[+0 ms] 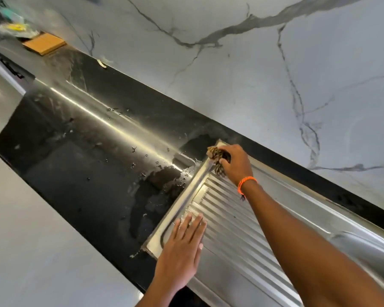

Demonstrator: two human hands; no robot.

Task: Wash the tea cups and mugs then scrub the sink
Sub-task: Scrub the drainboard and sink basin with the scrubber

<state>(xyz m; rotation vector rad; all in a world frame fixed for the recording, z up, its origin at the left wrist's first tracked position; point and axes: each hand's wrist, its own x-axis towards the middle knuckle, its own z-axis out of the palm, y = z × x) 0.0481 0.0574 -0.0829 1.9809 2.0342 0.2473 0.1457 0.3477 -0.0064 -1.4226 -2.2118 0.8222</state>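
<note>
At frame centre, your right hand (235,161) pinches a scrubber (218,157) on the sink (242,235) drainboard's corner; your left hand (182,247) lies spread flat beside the wet black surface (87,173).

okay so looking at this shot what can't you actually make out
Head view only:
- Sink bowl: cut off by the right edge; cups or mugs not visible.
- Scrubber: mostly covered by the right hand gripping it.
- Items at top left: motion blurred, unidentifiable.
- Drainboard under the flat left hand: hidden.
- Wet counter: glare hides how clean it is.
</note>
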